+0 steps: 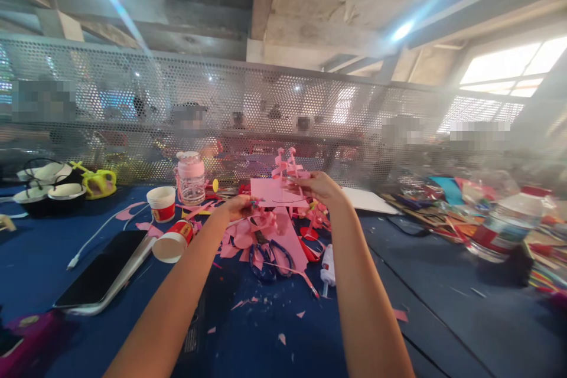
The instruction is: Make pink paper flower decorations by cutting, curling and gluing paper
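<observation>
In front of me, a flat pink paper sheet (264,188) is raised above a heap of pink paper scraps (243,235). Curled pink paper strips (286,162) stand up at its back. My right hand (322,186) pinches the right side of this paper piece, fingers closed. At the sheet's lower left edge, my left hand (239,207) has its fingers drawn together on it; the fingertips are small and partly blurred. Below both hands lie blue-handled scissors (271,261), partly under scraps. A white glue gun (328,266) sits beside my right forearm.
On the left are a phone (104,269), two paper cups (161,203), one tipped over, and a pink-lidded bottle (191,177). A clear bottle (507,224) and craft materials crowd the right. A perforated metal screen (248,100) rises behind the blue table (248,336).
</observation>
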Demonstrator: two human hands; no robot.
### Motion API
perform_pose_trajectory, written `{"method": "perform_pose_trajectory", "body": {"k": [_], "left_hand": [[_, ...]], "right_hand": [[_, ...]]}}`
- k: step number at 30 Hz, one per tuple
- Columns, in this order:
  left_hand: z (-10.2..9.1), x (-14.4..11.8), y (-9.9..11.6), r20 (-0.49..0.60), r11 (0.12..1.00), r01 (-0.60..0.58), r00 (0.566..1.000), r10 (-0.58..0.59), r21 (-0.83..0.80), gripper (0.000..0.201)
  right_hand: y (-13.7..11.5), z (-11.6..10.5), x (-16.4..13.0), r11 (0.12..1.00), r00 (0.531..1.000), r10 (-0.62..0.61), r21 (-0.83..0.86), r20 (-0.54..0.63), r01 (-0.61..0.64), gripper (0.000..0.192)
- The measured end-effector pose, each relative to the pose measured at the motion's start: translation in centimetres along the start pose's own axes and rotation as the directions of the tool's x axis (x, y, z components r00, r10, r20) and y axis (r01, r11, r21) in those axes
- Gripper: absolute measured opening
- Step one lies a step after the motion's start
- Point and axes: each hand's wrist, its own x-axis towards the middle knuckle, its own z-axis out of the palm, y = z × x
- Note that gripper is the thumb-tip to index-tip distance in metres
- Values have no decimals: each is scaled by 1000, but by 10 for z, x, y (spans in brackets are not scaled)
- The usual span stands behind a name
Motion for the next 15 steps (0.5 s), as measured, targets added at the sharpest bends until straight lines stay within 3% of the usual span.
{"method": "perform_pose_trajectory", "body": {"k": [3,7,11,15], "left_hand": [[8,4,-12,-55,988,15,998,-7,153,33],[0,11,-14,-225,928,-58,963,150,368,31],[-22,13,-8,-416,825,-78,834,361,559,30],[-43,15,-7,-554,751,13,684,474,660,35]], "right_hand": [[2,4,1,1000,1000,12,-8,14,-12,12],[5,7,3,1000,999,24,-15,32,-23,11],[5,10,4,1000,998,24,-15,66,-23,11],[2,13,2,1000,996,18,-14,89,-17,15]]}}
